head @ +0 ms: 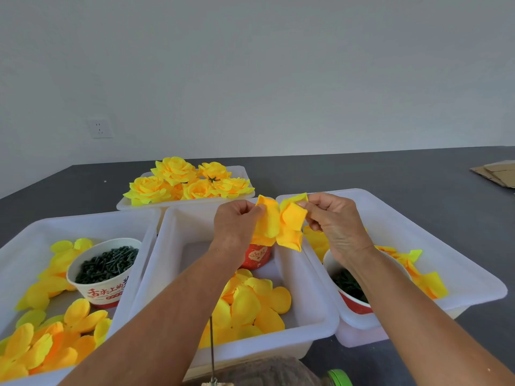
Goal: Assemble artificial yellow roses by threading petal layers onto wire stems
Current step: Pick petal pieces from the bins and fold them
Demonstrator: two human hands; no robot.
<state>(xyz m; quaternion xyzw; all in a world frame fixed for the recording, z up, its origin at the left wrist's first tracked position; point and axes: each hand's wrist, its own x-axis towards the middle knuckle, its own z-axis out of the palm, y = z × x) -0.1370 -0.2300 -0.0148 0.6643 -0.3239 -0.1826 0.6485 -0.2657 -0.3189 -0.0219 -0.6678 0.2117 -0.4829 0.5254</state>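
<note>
A yellow petal layer (281, 222) is held up over the middle white bin (172, 263), stretched between both hands. My left hand (237, 224) pinches its left petals and my right hand (333, 218) pinches its upper right petals. More loose yellow petal layers (253, 305) lie in the middle bin below. A thin wire stem (212, 349) stands upright near the bottom centre, close to my body, apart from the held petals. Finished yellow roses (184, 182) fill a white tray (239, 196) at the back.
The left white bin (36, 232) holds petal layers (41, 338) and a paper cup of dark green pieces (107, 264). The right bin (418, 232) holds petals and another cup with green parts (348, 285). A red cup (256, 256) stands in the middle bin. Cardboard (496, 172) lies far right.
</note>
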